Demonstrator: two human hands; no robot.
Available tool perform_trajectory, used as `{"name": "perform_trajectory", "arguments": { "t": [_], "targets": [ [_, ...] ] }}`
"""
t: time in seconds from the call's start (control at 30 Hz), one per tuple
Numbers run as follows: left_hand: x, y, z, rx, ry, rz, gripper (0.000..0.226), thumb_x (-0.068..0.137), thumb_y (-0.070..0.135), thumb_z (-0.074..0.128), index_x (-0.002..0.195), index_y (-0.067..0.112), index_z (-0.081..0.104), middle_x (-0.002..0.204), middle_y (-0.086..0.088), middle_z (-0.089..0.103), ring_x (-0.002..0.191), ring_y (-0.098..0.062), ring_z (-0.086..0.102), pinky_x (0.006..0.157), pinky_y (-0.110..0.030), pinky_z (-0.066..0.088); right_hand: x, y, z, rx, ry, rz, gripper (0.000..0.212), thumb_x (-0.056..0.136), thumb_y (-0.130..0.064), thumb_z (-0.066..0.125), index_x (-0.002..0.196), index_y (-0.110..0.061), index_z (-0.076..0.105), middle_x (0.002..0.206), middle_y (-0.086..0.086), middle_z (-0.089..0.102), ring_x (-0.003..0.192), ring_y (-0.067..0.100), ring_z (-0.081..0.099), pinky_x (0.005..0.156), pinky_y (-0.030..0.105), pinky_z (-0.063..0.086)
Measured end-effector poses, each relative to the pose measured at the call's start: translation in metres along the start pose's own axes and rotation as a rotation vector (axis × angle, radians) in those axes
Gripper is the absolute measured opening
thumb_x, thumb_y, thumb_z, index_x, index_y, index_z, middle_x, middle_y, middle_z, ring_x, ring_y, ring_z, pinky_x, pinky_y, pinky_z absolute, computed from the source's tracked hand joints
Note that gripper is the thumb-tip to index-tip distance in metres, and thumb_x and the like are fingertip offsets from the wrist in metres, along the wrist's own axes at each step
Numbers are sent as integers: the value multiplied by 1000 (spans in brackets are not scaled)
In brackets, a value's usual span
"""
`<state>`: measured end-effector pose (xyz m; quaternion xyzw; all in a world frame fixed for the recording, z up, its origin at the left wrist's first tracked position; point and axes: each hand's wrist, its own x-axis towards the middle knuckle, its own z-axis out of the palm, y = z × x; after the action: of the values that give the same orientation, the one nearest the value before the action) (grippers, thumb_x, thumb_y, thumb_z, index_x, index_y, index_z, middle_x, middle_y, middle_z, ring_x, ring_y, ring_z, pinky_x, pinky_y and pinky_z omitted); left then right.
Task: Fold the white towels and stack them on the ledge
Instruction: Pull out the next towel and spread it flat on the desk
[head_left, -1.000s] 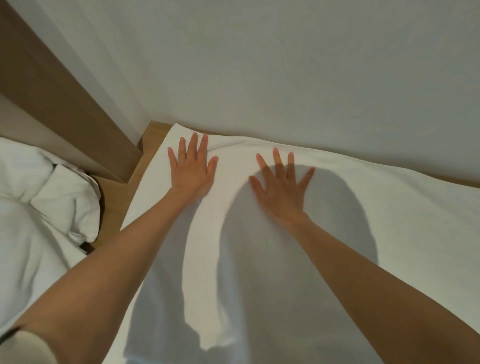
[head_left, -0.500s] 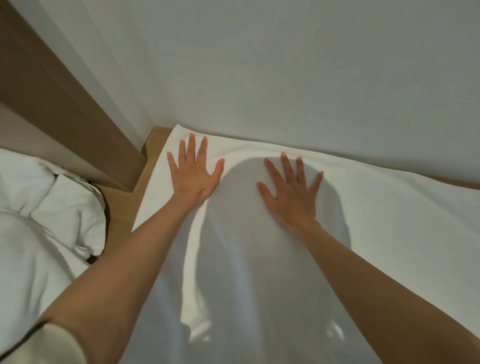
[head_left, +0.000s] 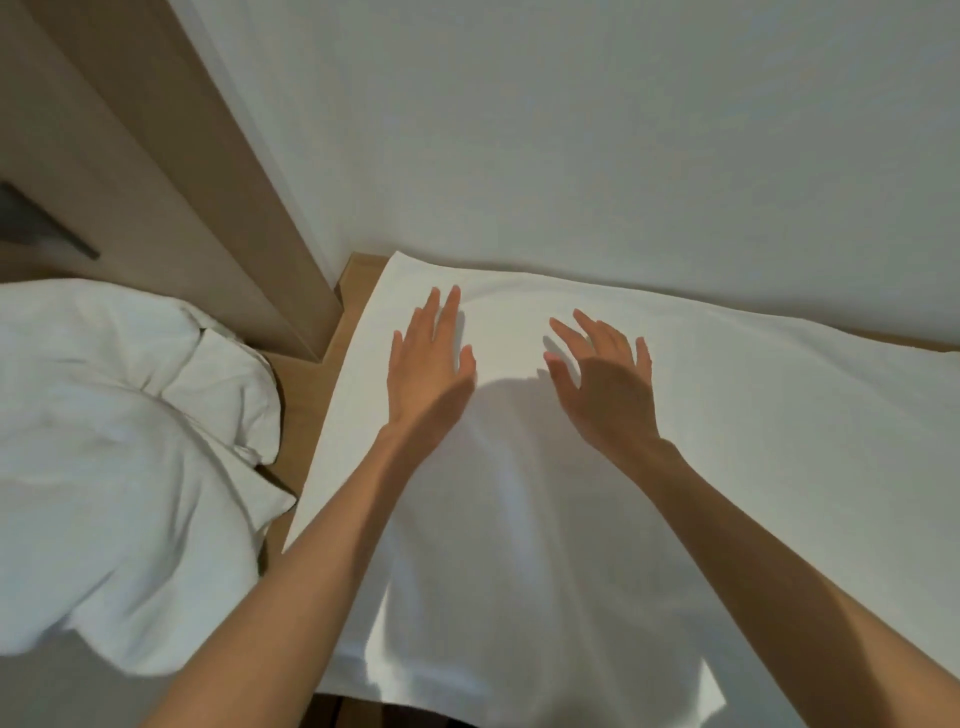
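Note:
A white towel (head_left: 727, 441) lies spread flat over the wooden ledge (head_left: 358, 275), its far edge against the wall. My left hand (head_left: 428, 369) is near the towel's far left corner, fingers straight and close together. My right hand (head_left: 605, 379) hovers just to the right of it with relaxed, slightly bent fingers and casts a shadow on the cloth. Neither hand holds anything. Whether the palms touch the towel I cannot tell.
A crumpled heap of white fabric (head_left: 119, 441) lies at the left, beyond a strip of bare wood. A wooden panel (head_left: 218, 171) rises at the far left corner. The pale wall (head_left: 623, 156) stands right behind the ledge.
Both hands were pressed flat with spread fingers on the towel. Now the left hand's fingers have closed together and the right hand has lifted with relaxed fingers. The view has shifted slightly.

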<state>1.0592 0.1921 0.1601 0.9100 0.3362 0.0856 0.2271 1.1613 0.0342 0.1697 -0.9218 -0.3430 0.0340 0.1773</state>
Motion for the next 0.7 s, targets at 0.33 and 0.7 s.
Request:
{"name": "perform_trajectory", "arguments": {
  "t": [0.33,0.7],
  "targets": [
    [-155,-8,21,184,-79,-152,59,100,44,24,152,32,-2,161,-3,-7,147,-27,-7,114,-46,-10,-107,-12,12,32,-144,-36,46,101,-31,35,148,-29,32,156,-2,27,144,16,22,117,45,8],
    [-221,-47,45,262,-52,-354,59,87,70,-3,142,53,-14,159,6,-15,145,-26,-19,106,-59,-21,-193,17,50,-143,-341,-74,56,94,-61,6,136,-48,-27,159,-7,-15,146,18,-17,111,62,-13]
  ]
}}
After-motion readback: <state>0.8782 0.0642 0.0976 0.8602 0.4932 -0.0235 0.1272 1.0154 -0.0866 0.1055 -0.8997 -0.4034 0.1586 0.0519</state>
